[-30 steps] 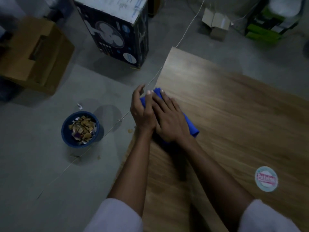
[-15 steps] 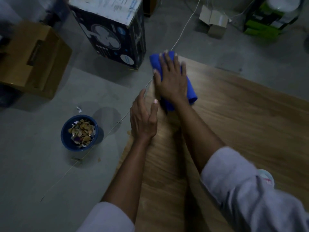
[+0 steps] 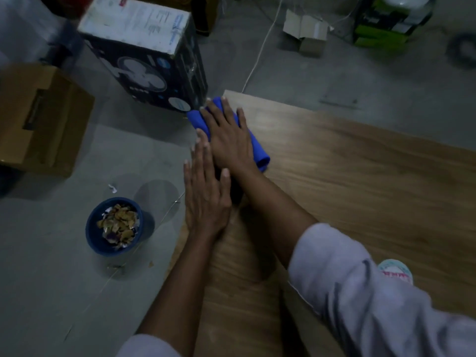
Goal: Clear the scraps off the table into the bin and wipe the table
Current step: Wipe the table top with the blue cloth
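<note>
A blue cloth (image 3: pixel 259 150) lies near the far left corner of the wooden table (image 3: pixel 360 181). My right hand (image 3: pixel 228 136) presses flat on the cloth with straight fingers. My left hand (image 3: pixel 206 194) lies flat at the table's left edge, just behind the right hand, fingers straight and holding nothing. On the floor to the left stands a blue bin (image 3: pixel 114 226) filled with paper and food scraps.
A dark fan box (image 3: pixel 144 55) stands on the floor beyond the table corner. A brown cardboard box (image 3: pixel 38 117) sits far left. A round sticker (image 3: pixel 394 273) is on the table by my right sleeve. A small open carton (image 3: pixel 306 32) and a green item (image 3: pixel 386 21) lie further back.
My right hand pushed the cloth from mid-edge out to the far corner, then drew it slightly back. My left hand came off the cloth and now lies flat at the edge.
</note>
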A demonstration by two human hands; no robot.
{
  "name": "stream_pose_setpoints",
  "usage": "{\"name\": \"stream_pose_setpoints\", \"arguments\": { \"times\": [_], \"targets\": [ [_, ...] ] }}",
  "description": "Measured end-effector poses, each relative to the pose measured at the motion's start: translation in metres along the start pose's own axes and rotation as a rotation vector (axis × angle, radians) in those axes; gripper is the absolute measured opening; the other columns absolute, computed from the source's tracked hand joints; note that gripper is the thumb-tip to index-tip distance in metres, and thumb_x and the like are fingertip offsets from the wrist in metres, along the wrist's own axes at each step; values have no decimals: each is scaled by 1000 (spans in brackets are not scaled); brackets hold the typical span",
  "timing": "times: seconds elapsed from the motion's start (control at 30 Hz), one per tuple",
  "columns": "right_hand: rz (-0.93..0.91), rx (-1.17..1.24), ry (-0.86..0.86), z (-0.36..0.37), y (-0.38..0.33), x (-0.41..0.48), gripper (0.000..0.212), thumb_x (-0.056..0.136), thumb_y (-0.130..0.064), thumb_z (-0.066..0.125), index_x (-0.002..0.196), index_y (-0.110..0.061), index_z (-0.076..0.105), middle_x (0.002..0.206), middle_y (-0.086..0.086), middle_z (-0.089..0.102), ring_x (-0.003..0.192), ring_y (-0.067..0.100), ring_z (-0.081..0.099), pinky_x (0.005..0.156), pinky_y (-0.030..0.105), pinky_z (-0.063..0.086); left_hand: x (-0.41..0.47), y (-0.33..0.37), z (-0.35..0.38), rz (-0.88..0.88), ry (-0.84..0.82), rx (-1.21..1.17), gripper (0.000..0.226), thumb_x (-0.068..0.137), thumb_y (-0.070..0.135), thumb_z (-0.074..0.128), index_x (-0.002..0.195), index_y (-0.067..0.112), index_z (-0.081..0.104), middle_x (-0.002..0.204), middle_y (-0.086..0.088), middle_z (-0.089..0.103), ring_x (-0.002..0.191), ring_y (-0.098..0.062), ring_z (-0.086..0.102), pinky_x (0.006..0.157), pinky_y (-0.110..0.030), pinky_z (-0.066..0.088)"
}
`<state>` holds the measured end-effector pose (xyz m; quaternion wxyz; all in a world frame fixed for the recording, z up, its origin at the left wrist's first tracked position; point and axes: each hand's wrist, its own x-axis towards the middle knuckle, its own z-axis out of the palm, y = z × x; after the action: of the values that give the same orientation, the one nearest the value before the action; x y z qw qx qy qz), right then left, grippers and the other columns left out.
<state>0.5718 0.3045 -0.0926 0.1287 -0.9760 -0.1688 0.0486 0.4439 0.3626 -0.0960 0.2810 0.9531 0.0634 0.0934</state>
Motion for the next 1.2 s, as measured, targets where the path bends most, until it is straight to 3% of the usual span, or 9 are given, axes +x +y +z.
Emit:
{"name": "stream_pose_setpoints", "arguments": {
  "times": [0.2,0.43,0.53,0.63,0.8,0.9,1.03,1.1,1.2],
  "targets": [
    [129,66,73,-14,31,-7,62,107,-57,27,163,-30,23,171,-11,14,159,20,5,127,53,3,-2,-2,9,67,-157,347,73,105,53,17,165,14,1,173,-7,-2,159,-19,-6,129,-49,-1],
    [708,11,256,-39,187,-89,67,105,-59,25,163,-25,26,170,-6,20,159,24,9,126,56,9,-4,0,12,52,-190,422,74,106,57,16,165,15,6,173,-6,-5,159,-19,-10,129,-46,-5],
    [879,14,293,-44,199,-98,67,105,-52,28,163,-19,25,171,-1,19,159,28,5,126,56,6,-4,3,13,40,-182,395,74,106,56,17,165,13,6,173,-7,-4,159,-21,-9,129,-46,1],
    [813,53,278,-35,150,-72,66,106,-44,30,164,-14,18,172,5,13,159,29,2,126,54,3,-4,2,14,40,-179,390,73,106,55,19,165,13,5,173,-8,-5,159,-21,-10,129,-45,1],
    [230,68,62,-10,24,-47,63,109,-42,26,165,-17,11,173,3,5,159,24,-7,128,46,-7,-1,-3,13,128,-119,190,68,103,34,30,162,2,18,170,-17,16,159,-26,11,129,-44,7],
    [81,111,-6,-8,-3,-48,61,110,-43,25,165,-20,13,173,-4,5,159,18,-8,128,42,-6,-2,-5,9,135,-92,86,75,98,29,41,160,-5,16,168,-22,17,157,-31,17,129,-45,11],
    [95,101,39,-17,51,-59,60,111,-41,29,164,-18,15,172,-1,11,159,20,4,127,41,7,-3,-5,11,116,-90,177,61,101,18,33,157,-5,28,167,-20,22,157,-30,20,129,-40,9],
    [225,126,124,-24,102,-77,60,110,-39,34,163,-14,21,171,5,18,158,24,13,126,41,13,-5,0,14,76,-90,194,59,102,17,33,157,-3,29,168,-18,20,157,-28,16,129,-33,2],
    [501,157,239,-41,190,-119,60,110,-39,35,162,-12,25,169,9,24,157,27,17,126,44,17,-4,21,25,64,-105,199,65,93,1,41,157,-4,27,169,-19,17,158,-30,11,129,-33,0]
  ]
}}
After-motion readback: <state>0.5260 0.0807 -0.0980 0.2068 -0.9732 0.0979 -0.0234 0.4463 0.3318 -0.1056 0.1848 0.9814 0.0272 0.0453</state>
